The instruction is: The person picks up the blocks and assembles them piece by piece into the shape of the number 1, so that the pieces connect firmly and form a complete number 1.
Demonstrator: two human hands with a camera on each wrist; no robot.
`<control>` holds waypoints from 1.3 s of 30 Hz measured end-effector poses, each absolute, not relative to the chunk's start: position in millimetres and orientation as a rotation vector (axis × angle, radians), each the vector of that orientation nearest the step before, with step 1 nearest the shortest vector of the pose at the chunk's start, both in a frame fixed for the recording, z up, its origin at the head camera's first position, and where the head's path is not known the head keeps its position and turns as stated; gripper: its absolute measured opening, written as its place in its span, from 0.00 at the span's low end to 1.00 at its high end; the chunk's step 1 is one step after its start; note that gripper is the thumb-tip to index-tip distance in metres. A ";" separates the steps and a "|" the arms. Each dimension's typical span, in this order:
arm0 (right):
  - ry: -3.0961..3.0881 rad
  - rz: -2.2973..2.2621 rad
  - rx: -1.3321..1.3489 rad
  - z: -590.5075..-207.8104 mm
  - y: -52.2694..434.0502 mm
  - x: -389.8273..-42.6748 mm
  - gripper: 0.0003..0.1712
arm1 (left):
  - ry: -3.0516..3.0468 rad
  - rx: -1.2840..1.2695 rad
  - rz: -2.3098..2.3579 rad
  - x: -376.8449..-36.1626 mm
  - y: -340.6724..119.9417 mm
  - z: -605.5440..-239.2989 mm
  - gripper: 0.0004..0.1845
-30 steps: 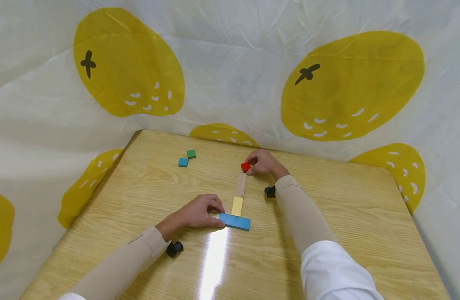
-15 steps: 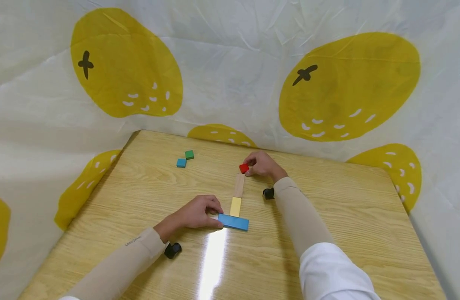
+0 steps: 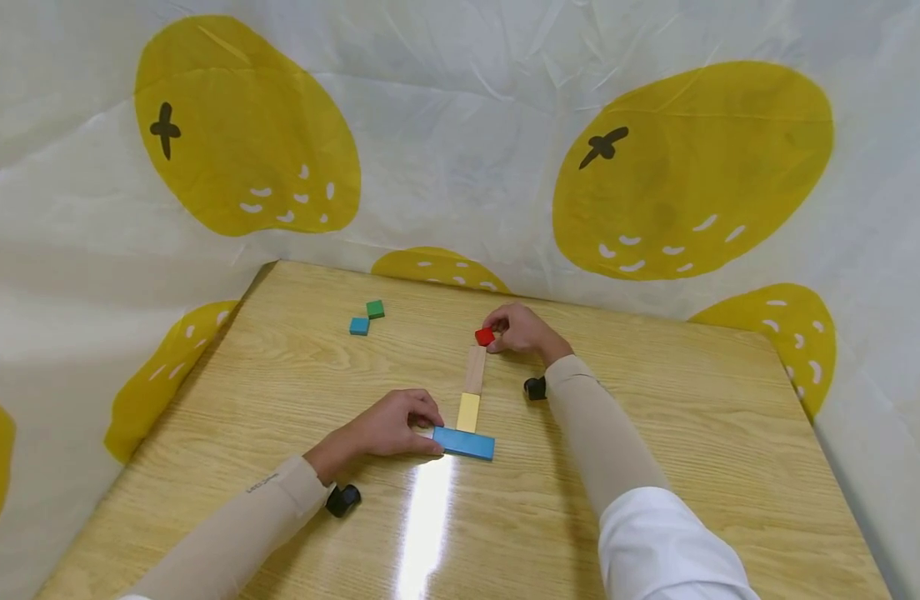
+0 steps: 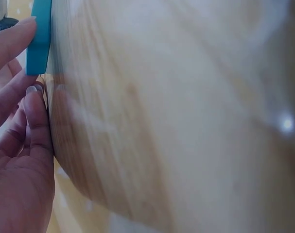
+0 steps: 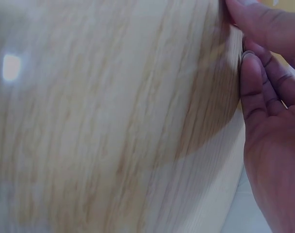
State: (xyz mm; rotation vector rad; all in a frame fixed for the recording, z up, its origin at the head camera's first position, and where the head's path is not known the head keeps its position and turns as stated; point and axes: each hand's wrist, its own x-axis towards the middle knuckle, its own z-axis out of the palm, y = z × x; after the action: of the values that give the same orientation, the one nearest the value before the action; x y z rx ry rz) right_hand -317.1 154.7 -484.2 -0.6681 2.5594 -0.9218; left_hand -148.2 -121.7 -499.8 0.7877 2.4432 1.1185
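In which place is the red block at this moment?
In the head view, the red block is slightly right of the middle, pinched by the right hand, just beyond the far end of the pale block.

The long blue block (image 3: pixel 465 443) lies flat; the small red block (image 3: pixel 484 337) sits angled beyond it.

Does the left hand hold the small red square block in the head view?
No, the right hand pinches the small red square block, while the left hand touches the long blue rectangular block.
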 end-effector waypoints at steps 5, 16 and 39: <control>2.538 -0.954 -0.650 -483.8 154.3 -316.1 0.20 | 2.439 0.797 1.129 -147.7 -122.7 -500.2 0.16; 2.540 -0.953 -0.631 -484.0 155.4 -315.7 0.21 | 2.438 0.801 1.144 -147.8 -123.6 -501.5 0.16; 2.485 -1.000 -0.652 -483.3 156.2 -311.3 0.26 | 2.395 0.498 1.390 -164.4 -145.9 -495.6 0.19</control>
State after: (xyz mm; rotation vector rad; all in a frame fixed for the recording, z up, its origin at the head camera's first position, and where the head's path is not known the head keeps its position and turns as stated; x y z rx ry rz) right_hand -311.3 156.2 -483.3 -0.6518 2.4847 -0.9996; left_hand -164.4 -145.9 -495.6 0.4984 2.3946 1.3896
